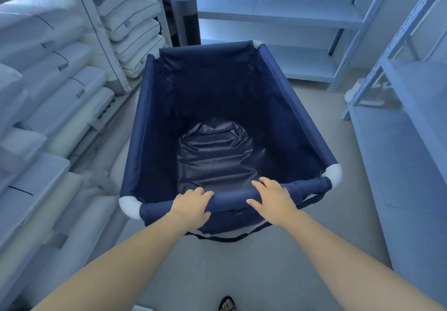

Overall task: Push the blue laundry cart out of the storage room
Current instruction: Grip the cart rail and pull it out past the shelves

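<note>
Both bare hands, left hand (192, 205) and right hand (271, 197), curl over the near rail of the empty navy fabric laundry cart (217, 127), which could snag the stacked white pillows (60, 73) close alongside if steered left.

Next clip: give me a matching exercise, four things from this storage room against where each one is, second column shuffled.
Things:
1. pillows
2. hands: left, right
3. dark roll
4. shelves

Places:
A. on the cart's near rail
B. stacked left of the cart
C. along the far wall
D. upright beyond the cart's far left corner

Pairs: 1-B, 2-A, 3-D, 4-C
</note>
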Available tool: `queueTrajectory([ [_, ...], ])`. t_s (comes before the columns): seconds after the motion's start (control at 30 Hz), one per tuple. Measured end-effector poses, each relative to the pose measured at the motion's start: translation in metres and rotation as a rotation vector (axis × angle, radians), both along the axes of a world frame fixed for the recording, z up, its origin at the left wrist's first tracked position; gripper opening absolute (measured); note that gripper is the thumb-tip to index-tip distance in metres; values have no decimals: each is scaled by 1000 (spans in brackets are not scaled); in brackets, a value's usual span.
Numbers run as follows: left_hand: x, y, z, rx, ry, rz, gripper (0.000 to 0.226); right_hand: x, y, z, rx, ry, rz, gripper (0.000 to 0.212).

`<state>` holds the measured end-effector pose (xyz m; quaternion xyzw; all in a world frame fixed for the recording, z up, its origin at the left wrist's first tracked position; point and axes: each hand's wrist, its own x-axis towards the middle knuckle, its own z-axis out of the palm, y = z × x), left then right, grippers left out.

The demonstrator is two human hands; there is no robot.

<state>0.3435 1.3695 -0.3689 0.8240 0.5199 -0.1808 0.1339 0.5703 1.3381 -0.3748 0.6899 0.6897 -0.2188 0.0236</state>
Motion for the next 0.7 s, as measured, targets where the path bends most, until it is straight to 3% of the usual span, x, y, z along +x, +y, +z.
queueTrajectory([
  [0.2,1,5,-16,-24,17,107,54,12,10,-24,-56,-79,74,51],
  [0.5,17,-6,-13,-50,26,262,51,41,13,-28,-31,17,158,46],
  [0.7,38,-20,-5,-83,73,366,53,54,18,-24,-121,32,192,45],
])
